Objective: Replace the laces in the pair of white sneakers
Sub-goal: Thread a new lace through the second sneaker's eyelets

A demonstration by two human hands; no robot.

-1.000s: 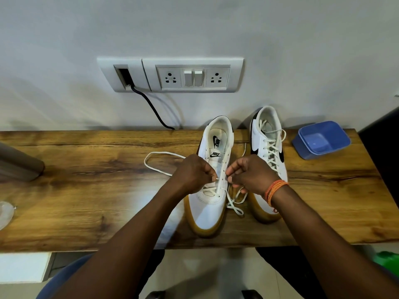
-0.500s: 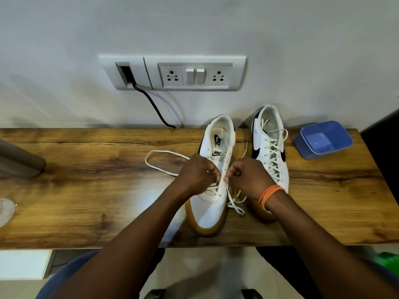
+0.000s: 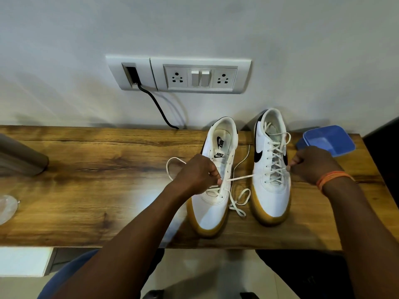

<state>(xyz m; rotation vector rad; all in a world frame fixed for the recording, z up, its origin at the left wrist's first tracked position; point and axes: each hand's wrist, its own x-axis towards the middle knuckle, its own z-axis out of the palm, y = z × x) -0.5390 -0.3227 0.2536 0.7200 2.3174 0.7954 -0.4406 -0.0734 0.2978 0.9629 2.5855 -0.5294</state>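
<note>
Two white sneakers sit side by side on the wooden desk (image 3: 86, 190): the left sneaker (image 3: 212, 203) partly laced, the right sneaker (image 3: 271, 190) fully laced. A white lace (image 3: 239, 178) is pinched at the left sneaker's eyelets by the left hand (image 3: 197, 173). The right hand (image 3: 311, 162) is curled beside the right sneaker, apparently pinching the lace's far end, though that part is too small to confirm.

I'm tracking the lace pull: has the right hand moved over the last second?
Yes. The right hand has swung rightward, from the left sneaker across the laced right sneaker, toward the blue tub.
</note>
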